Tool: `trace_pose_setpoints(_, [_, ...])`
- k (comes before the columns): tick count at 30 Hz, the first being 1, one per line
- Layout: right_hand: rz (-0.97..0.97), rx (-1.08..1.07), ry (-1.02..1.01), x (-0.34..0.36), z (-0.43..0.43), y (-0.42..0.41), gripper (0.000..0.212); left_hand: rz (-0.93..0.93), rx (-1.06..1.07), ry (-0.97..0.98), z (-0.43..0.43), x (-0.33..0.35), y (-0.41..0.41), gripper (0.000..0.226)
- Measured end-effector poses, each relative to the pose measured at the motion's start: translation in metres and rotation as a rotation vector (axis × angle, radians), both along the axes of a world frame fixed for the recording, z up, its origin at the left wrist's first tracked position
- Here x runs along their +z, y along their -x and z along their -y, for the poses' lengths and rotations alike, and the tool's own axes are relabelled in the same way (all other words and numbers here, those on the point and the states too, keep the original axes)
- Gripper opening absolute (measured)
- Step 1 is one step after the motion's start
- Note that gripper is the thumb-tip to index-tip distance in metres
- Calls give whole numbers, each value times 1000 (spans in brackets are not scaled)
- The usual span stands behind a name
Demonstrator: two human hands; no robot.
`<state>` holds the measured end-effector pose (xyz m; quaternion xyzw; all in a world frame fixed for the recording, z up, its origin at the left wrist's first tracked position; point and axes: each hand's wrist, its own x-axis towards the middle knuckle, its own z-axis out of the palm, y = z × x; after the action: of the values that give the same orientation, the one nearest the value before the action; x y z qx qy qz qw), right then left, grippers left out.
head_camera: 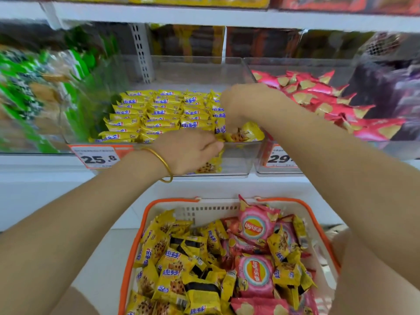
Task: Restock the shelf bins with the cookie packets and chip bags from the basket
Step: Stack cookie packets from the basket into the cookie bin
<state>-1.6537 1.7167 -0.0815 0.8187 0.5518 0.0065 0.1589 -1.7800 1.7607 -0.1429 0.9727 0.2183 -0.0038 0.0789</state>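
left hand (pixel 188 151) grip: yellow cookie packet (pixel 247 133) at clear plastic bin (pixel 238 162) rim | right hand (pixel 241 105) grip: cannot tell | pink chip bags (pixel 318 98) adjoining | room behind packet rows (pixel 159 114)

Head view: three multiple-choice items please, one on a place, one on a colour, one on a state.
1. Where do the pink chip bags on the shelf lie?
A) in the clear bin right of the cookie bin
B) on the top shelf
C) on the floor

2. The basket rim is:
A) blue
B) orange
C) green

3. The left hand:
A) lies flat on the shelf
B) reaches into the basket
C) grips a yellow cookie packet

Key:
1 A, the pink bags fill the bin beside the rows of yellow packets.
2 B, an orange edge runs round the white basket.
3 C, curled fingers hold the packet at the cookie bin's front edge.
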Motion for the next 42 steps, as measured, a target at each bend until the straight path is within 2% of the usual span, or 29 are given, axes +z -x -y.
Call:
trace_pose_setpoints(3, [38, 61, 143, -6, -13, -3, 34, 4, -3, -30, -1, -1, 2, 47])
trace_pose_setpoints(7, [56, 131, 164, -18, -15, -13, 54, 61, -21, -114, -4, -7, 5, 41])
trace_pose_setpoints(11, [119, 297, 153, -32, -10, -26, 38, 99, -64, -169, -6, -11, 7, 29])
trace_pose_setpoints(15, [363, 343, 92, -40, -10, -24, 27, 57, -64, -157, -8, -10, 5, 33])
trace_pose_setpoints(19, [218, 240, 70, -50, -13, -24, 27, 67, -62, -165, -8, -11, 6, 34])
trace_pose_setpoints(22, [45, 194, 98, -49, -15, -26, 18, 75, -76, -204, -9, -14, 7, 35])
trace_pose_setpoints(25, [31, 165, 166, -42, -18, -23, 12, 46, -64, -278, -11, -18, 5, 37])
trace_pose_setpoints(27, [75, 172, 157, -38, -16, -18, 24, 114, -72, -335, -9, -22, 7, 41])
trace_pose_setpoints(29, [69, 172, 33, -29, -6, -12, 30, 257, -127, -387, -7, -24, 12, 46])
trace_pose_setpoints(30, [10, 149, -87, -23, 3, -10, 24, 319, -146, -401, -5, -26, 16, 46])
trace_pose_setpoints(31, [-63, 138, -238, -18, 14, -8, 15, 370, -156, -415, -1, -27, 20, 43])
trace_pose_setpoints(34, [-299, 199, -707, -14, 64, 3, 22, 484, -203, -491, 24, -31, 37, 31])
trace_pose_setpoints(36, [-529, 251, -795, -31, 97, 15, 18, 459, -229, -494, 42, -39, 49, 27])
trace_pose_setpoints(38, [-616, 247, -630, -75, 112, 19, 14, 303, -249, -436, 52, -59, 57, 26])
trace_pose_setpoints(42, [-632, 215, -38, -189, 109, 15, 14, -85, -211, -230, 59, -102, 61, 37])
